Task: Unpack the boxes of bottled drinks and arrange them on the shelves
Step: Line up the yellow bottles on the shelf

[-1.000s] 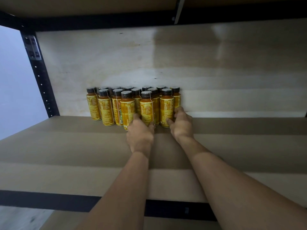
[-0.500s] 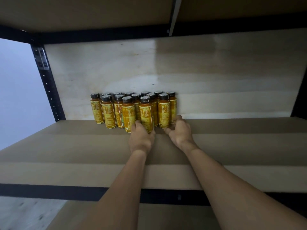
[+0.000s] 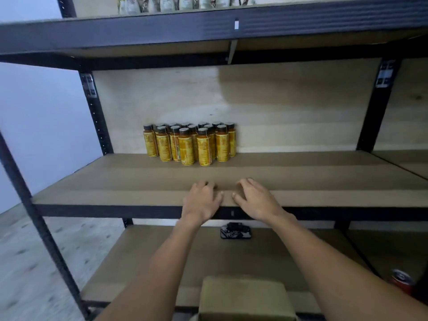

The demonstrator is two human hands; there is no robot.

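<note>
Left hand [image 3: 201, 201], right hand [image 3: 256, 200] withdrawn — bottles [image 3: 190, 143] beyond, untouched

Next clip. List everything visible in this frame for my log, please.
yellow bottles: a dozen or more, yellow, dark caps, back of middle shelf
pale bottles: several, whitish, top shelf
rack: one, black frame, brown boards
flat object: one, black, lower shelf
cardboard box: one, brown, bottom centre
can: one, red, bottom right
left hand: one, empty, over middle shelf's front edge
right hand: one, empty, beside it
</note>
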